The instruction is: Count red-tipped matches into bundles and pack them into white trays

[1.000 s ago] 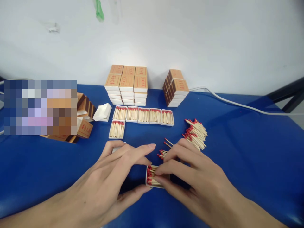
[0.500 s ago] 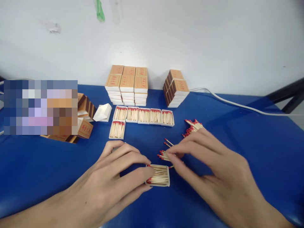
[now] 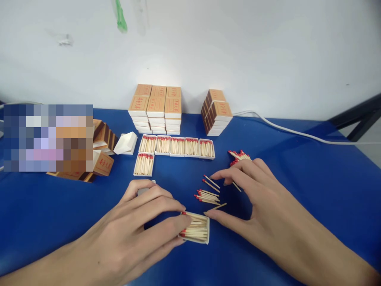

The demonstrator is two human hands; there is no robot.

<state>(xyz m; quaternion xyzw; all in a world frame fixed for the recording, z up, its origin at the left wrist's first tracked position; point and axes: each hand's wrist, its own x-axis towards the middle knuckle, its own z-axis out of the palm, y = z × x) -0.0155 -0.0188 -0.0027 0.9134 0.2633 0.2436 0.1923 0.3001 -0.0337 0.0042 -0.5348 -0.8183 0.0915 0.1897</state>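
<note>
The left hand (image 3: 133,228) had a narrow grip on one end of a white tray (image 3: 208,232), with the thumb at its near side, another fingertip at its far side and the index finger laid over the matches (image 3: 198,225) inside. Those matches lay lengthwise, red heads under the fingers. The right hand (image 3: 264,202) had a wide grip: its thumb tip was just beside the tray's far right corner, and its index fingertip was near two loose matches (image 3: 211,186). Whether that fingertip touched them, I could not tell. A small cluster of matches (image 3: 208,196) showed between the two fingertips, and a single match (image 3: 219,206) lay close to the thumb.

Behind the right hand, a larger match pile (image 3: 239,155) was partly hidden. A grey thing (image 3: 144,191) peeked out by the left knuckles, too covered to name. Farther off on the blue desk (image 3: 303,171) stood a row of five filled trays (image 3: 177,155), with a sixth filled tray (image 3: 143,174) in front of its left end. A white box piece (image 3: 126,143) lay left of the row.

Behind were a broad stack of matchboxes (image 3: 156,107) and a smaller stack (image 3: 218,113), near the pale wall (image 3: 253,51). A white cable (image 3: 285,129) ran off to the right. More matchboxes (image 3: 104,163) lay jumbled at left beside a blurred patch.
</note>
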